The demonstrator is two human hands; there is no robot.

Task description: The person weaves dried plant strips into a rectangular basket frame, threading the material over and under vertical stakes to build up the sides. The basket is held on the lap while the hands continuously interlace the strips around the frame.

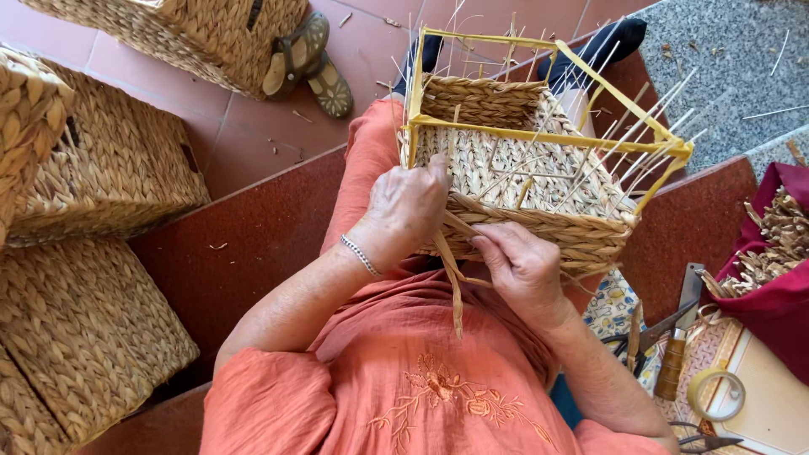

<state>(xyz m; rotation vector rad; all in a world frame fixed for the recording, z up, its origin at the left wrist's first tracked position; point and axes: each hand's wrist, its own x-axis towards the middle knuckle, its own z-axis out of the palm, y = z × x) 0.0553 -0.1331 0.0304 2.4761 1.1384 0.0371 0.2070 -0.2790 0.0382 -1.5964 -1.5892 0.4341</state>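
Nearest the lens, your orange embroidered blouse [404, 388] fills the lower frame as you sit on a dark red stone bench [244, 244] with a half-woven square basket of pale plaited straw on a yellow wire frame [522, 160] resting on your lap, tipped on its side so its open mouth faces away from you. Your left hand [409, 206], a silver chain bracelet [361, 254] at its wrist, is curled against the basket's near left corner, thumb up along the yellow upright, fingers pressed to the weave; whether it pinches a strand cannot be told. Your right hand [522, 265] is closed narrowly on a flat tan straw strand [455, 282] just below the basket's lower woven band, and the strand's loose end hangs down over your blouse. Thin pale stakes [640, 143] bristle from the frame's right side.

At left, finished rectangular woven straw baskets [93, 253] stand stacked on the red tile floor [244, 126], with another at top beside a pair of olive sandals [312, 63]. At right, a dark red cloth bag [775, 286] holds a bundle of cut straw [775, 244]. Below it (on a patterned cloth) lie dark metal scissors [649, 337], a brown-handled tool [672, 366] and a roll of pale tape [716, 393], its ring lying flat beside a plain white board [775, 413].
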